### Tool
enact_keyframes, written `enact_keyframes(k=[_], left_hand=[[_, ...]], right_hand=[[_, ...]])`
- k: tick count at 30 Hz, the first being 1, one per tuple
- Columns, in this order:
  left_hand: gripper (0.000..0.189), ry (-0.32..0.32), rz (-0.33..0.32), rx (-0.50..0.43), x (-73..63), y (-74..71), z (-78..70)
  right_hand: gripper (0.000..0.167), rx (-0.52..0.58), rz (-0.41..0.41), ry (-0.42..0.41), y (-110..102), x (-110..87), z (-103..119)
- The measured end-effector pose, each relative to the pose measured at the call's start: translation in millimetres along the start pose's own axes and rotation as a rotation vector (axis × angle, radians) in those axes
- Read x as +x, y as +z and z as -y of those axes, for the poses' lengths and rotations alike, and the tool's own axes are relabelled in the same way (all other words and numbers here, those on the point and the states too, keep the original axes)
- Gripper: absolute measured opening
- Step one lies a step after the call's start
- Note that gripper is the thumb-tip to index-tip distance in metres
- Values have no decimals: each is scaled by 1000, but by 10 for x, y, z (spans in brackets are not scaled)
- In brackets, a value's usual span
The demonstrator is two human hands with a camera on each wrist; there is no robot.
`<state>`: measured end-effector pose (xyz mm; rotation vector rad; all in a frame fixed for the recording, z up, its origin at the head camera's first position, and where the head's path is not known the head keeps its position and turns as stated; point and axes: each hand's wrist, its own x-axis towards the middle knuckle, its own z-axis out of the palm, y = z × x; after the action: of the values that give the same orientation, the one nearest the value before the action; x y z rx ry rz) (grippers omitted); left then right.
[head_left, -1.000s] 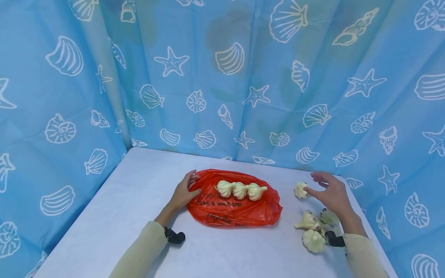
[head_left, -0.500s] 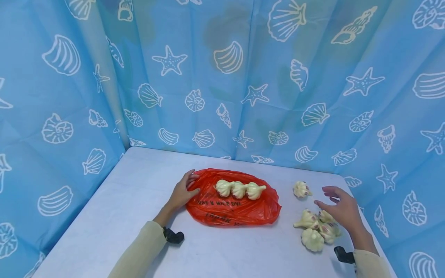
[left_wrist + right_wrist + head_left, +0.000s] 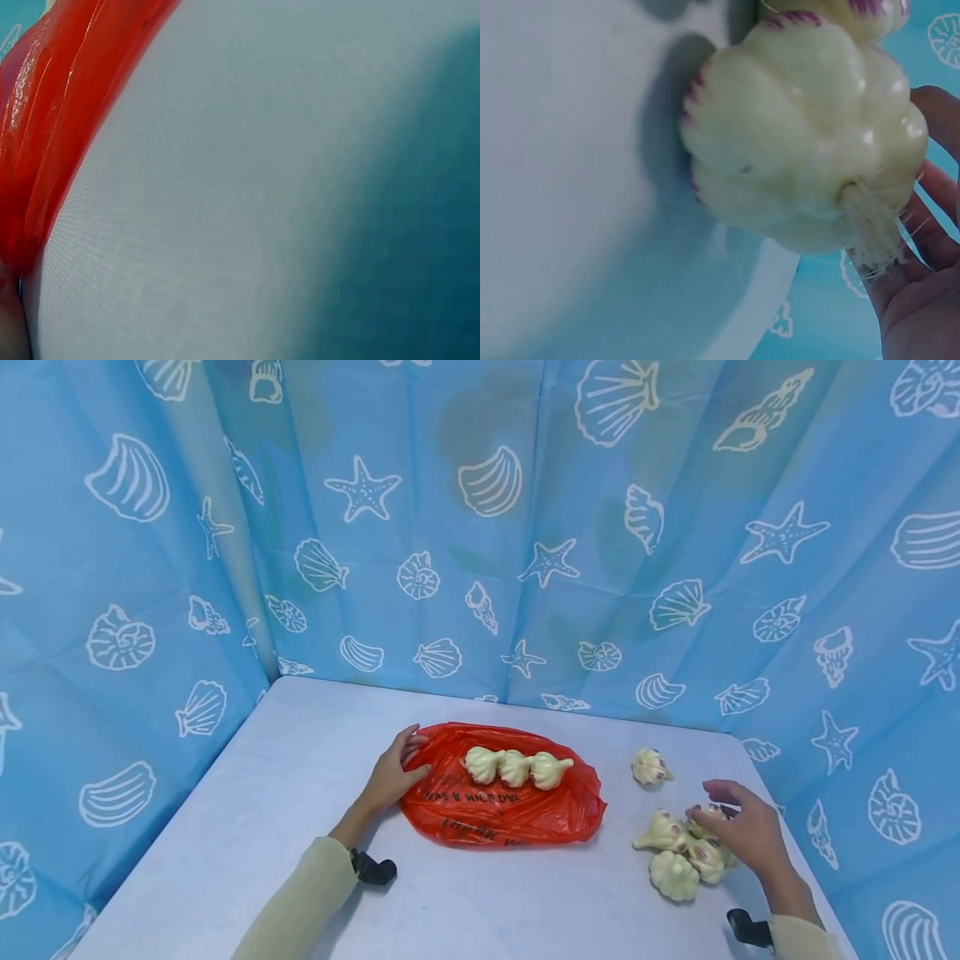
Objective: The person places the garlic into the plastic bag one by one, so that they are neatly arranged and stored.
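Observation:
A red plastic bag (image 3: 517, 822) with black lettering lies on the white table. Three garlic bulbs (image 3: 514, 768) sit in a row on it. My left hand (image 3: 392, 777) rests at the bag's left edge, thumb and fingers spread apart. In the left wrist view a fingertip (image 3: 10, 315) meets the red plastic. On the right, my right hand (image 3: 750, 828) reaches over a cluster of garlic, its thumb and fingers spread on either side of one bulb (image 3: 712, 811). A purple-streaked garlic bulb (image 3: 802, 135) looms large in the right wrist view, the hand's fingers partly hidden behind it.
Beside that bulb lie several other garlic bulbs (image 3: 674, 877) in a heap. A single bulb (image 3: 649, 767) lies apart, farther back. Blue curtains (image 3: 450, 610) with white shell and starfish prints hang behind and at both sides of the white table (image 3: 480, 902).
My right hand has drawn back from the lone garlic bulb, moved right and toward me, and come down over the cluster. The left hand stays at the bag's edge.

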<state>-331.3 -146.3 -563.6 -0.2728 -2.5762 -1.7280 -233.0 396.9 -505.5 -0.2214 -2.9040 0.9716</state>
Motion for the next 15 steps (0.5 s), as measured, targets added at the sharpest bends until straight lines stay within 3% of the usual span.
enact_keyframes(k=[7, 15], left_hand=[[81, 21, -7, -1, -6, 15, 30], [80, 30, -7, 3, 14, 13, 47]], right_hand=[[76, 0, 31, 54, -13, -67, -13], [67, -42, 9, 22, 6, -90, -128]])
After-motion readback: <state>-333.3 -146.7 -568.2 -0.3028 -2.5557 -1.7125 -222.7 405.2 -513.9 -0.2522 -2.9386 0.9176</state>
